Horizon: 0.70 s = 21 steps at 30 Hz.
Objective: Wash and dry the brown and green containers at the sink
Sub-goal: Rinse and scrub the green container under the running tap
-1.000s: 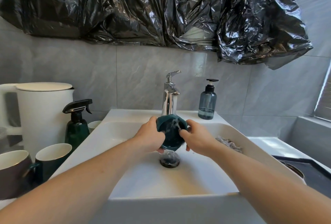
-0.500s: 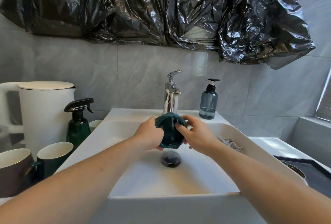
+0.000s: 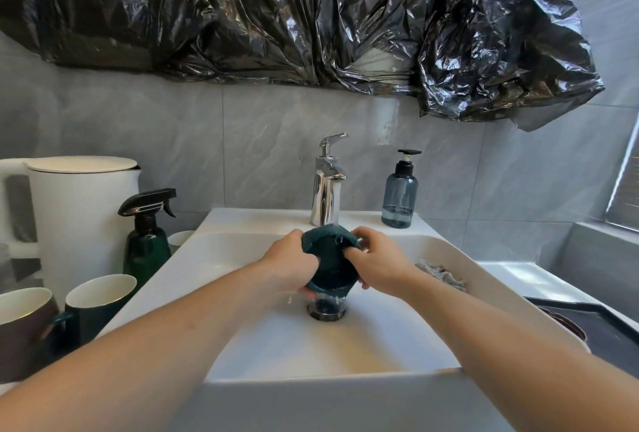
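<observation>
Our left hand (image 3: pixel 289 264) and right hand (image 3: pixel 375 264) both grip one green cup (image 3: pixel 330 264) under the tap (image 3: pixel 326 182), above the sink (image 3: pixel 276 345) drain. Two mugs, one green (image 3: pixel 95 307) and one brown (image 3: pixel 20 328), wait on the left.

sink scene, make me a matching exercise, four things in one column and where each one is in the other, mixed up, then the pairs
Things
1. green container
2. pump bottle
3. spray bottle
4. cloth

Places
A. on the sink's right rim
B. right of the tap, on the back ledge
C. held in both hands under the running water
D. left of the sink, beside the white kettle

Pairs: 1-C, 2-B, 3-D, 4-A
</observation>
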Motion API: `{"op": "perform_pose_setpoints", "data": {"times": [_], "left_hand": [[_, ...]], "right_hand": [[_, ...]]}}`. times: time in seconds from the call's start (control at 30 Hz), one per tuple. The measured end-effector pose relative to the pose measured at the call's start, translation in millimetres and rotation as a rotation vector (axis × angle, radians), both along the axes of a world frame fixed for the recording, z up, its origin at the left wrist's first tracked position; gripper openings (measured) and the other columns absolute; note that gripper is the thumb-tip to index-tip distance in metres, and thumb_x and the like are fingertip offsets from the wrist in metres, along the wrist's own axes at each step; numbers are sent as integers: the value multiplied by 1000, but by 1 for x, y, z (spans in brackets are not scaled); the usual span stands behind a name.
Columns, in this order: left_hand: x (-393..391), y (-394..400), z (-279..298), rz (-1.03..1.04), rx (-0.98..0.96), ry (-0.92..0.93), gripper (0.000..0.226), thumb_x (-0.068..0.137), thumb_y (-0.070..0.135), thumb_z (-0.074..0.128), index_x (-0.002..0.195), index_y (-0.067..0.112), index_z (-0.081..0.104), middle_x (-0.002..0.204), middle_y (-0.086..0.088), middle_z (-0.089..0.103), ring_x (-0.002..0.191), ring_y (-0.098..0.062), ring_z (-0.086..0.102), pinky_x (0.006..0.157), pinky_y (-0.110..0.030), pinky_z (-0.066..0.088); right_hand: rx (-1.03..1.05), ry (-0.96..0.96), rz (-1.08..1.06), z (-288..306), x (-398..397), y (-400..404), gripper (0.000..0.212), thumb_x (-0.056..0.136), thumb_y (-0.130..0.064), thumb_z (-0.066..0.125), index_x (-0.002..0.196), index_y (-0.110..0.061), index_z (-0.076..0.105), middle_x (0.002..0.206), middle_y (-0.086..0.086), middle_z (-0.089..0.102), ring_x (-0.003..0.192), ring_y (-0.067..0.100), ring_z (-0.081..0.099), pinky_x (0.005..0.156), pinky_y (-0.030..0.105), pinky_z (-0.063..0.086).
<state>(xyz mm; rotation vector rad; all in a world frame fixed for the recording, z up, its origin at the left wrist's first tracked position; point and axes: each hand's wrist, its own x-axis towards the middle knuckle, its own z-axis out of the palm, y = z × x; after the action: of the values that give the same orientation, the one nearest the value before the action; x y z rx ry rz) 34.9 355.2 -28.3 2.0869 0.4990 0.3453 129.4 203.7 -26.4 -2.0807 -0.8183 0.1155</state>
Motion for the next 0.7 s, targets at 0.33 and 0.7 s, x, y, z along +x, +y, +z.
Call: {"op": "perform_pose_setpoints", "data": {"times": [0.33, 0.7], "left_hand": [[-1, 10, 6, 177, -42, -32, 29, 108, 23, 42, 133, 14, 52, 120, -14, 69, 66, -32, 79, 77, -40, 65], [-1, -2, 8, 6, -258, -2, 30, 102, 34, 56, 121, 11, 59, 107, -13, 74, 68, -30, 77, 67, -36, 65]], "right_hand": [[120, 169, 89, 4, -5, 4, 46, 101, -27, 63, 145, -20, 52, 121, 7, 69, 90, 19, 72, 64, 22, 58], [-7, 102, -39, 5, -4, 0, 43, 110, -43, 38, 118, -9, 65, 80, 8, 67, 52, 15, 58, 43, 21, 44]]}}
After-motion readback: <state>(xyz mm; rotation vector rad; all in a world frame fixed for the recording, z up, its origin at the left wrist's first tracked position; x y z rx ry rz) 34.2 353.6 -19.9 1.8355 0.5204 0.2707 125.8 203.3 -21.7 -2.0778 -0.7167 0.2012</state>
